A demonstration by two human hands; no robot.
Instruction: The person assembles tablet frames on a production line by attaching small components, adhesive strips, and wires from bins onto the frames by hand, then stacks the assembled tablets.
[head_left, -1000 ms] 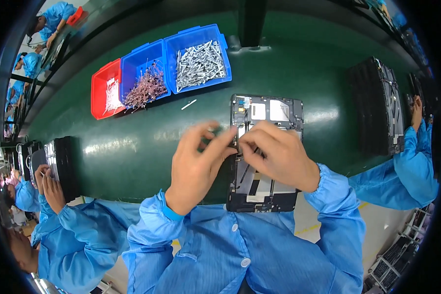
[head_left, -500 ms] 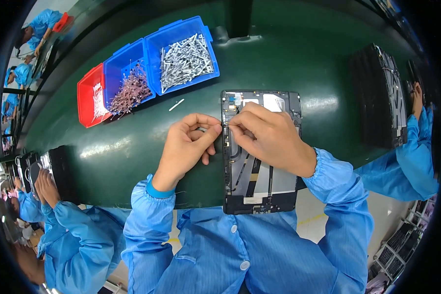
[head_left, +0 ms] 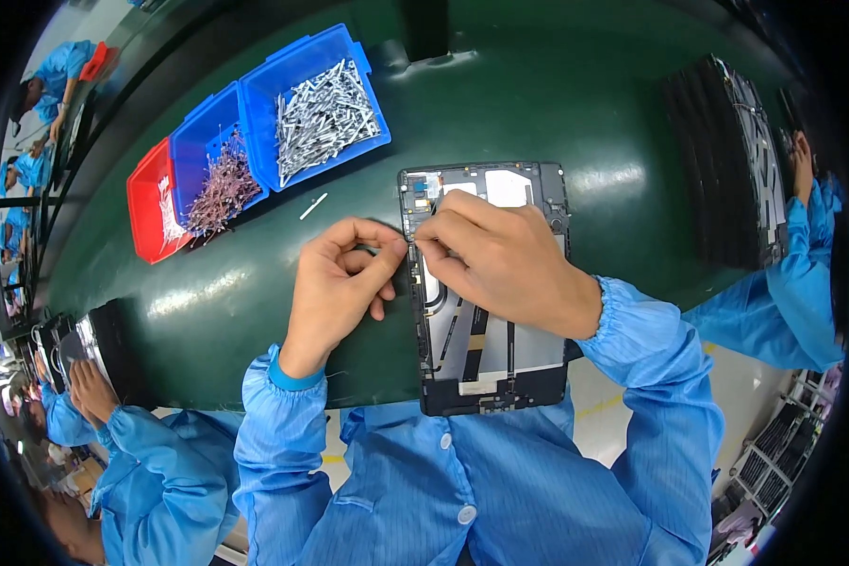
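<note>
An opened tablet lies before me with its inner boards, cables and grey panel bare, its near end sticking out over the table's front edge. At its upper left edge, my left hand pinches thumb and forefinger together, the other fingers curled. My right hand reaches across the tablet from the right, fingertips closed on the same edge strip, close to the left ones. Whatever either pinch holds is too small or hidden to make out. A small white-and-silver strip lies on the green table beyond my left hand.
At the far left stand a red bin of white pieces, a blue bin of thin pinkish parts and a larger blue bin of silver strips. Black stacks flank me right and left. Co-workers' hands show alongside.
The whole view has shifted, so the tablet and bins appear slightly farther left. Both hands keep their pinch at the tablet's upper left edge, with little movement against it.
</note>
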